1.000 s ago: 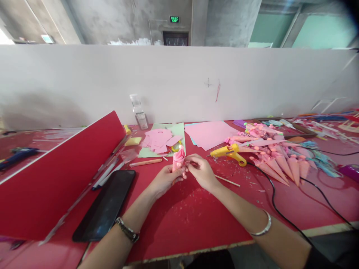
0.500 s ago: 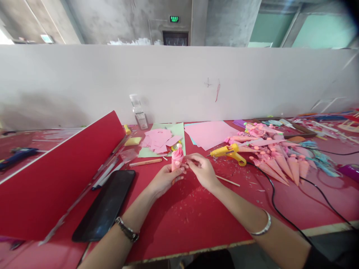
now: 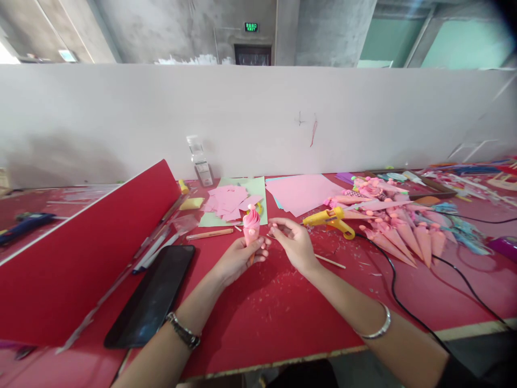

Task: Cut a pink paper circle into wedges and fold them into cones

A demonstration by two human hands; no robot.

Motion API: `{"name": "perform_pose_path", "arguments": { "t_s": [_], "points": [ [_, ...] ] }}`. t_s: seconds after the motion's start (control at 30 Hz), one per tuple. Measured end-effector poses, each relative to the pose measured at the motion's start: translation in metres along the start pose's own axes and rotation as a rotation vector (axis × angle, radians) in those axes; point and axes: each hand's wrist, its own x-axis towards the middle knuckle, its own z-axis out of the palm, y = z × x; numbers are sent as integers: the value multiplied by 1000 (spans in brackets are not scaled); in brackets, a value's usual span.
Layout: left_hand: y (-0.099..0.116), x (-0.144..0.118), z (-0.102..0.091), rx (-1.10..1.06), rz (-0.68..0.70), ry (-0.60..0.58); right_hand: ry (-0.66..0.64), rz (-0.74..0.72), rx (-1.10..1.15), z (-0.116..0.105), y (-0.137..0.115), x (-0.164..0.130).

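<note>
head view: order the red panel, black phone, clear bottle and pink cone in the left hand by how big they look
1. Red panel
2. Black phone
3. Clear bottle and pink cone: too close to rank, since the left hand hides part of the cone

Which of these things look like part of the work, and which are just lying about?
Likely part of the work:
pink swirl-topped cone, in the left hand
similar pink cones, piled at right
yellow glue gun, beside that pile
thin stick, beside the right hand

Probably just lying about:
black phone
clear bottle
</note>
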Motion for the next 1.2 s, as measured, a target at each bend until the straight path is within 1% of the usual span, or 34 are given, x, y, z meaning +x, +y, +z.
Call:
{"name": "perform_pose_path", "arguments": {
  "t_s": [0.13, 0.23, 0.37, 0.5, 0.67, 0.77, 0.87, 1.03, 1.2],
  "points": [
    [0, 0, -1, 0, 22, -35, -36, 13, 33, 0, -2, -1],
    [0, -1, 0, 14, 34, -51, -25, 13, 10, -1, -2, -2],
    [1, -1, 2, 26, 43, -30, -10, -3, -31, -1, 0, -1],
    [-1, 0, 0, 58, 51, -14, -3, -14, -21, 0, 2, 0],
    [-4, 2, -3, 131, 29, -6, -57, -30, -40, 0, 0, 0],
    [-3, 1, -2, 96, 47, 8, -56, -29, -44, -1, -1, 0],
    [-1, 1, 2, 43, 60, 14, -45, -48, -104, -1, -1, -1],
    [0, 0, 3, -1, 31, -4, -10, -92, -223, -1, 1, -1],
    [-1, 0, 1, -58, 5, -4, -23, -71, -211, -1, 3, -1]
  ]
}}
